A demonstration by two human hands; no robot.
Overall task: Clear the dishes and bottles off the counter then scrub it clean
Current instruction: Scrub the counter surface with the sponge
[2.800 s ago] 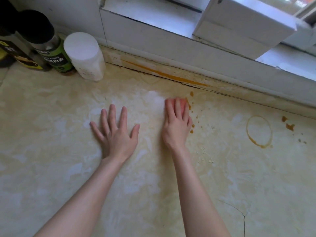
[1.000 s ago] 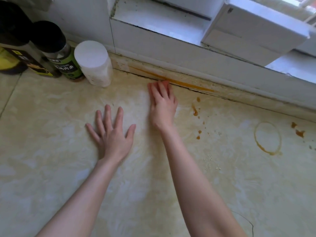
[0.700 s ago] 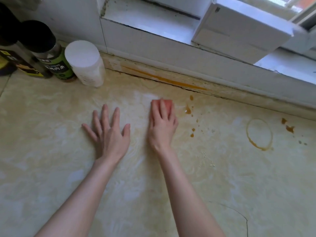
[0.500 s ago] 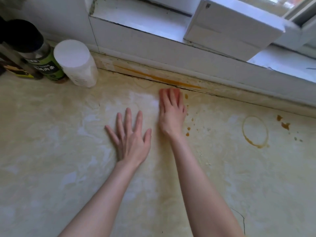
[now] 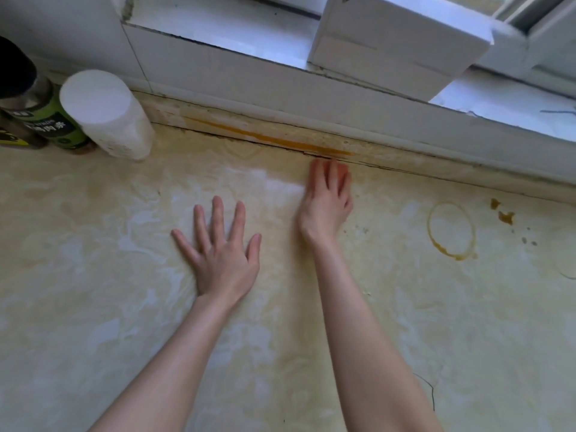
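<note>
Pink sponge (image 5: 342,173), pressed under the right hand (image 5: 325,205), has moved up to the backsplash; left hand (image 5: 223,255) stays flat, fingers spread.

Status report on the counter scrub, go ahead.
Left hand flat, empty. Right hand presses pink sponge by orange streak. Ring stain unscrubbed; white jar remains.

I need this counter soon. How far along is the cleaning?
Partly done. Soapy white smears cover the beige marbled counter. The right hand presses a pink sponge near the orange streak; the left hand lies flat. Left: the brown ring stain, brown spots, white-capped jar and green-labelled bottle.
</note>
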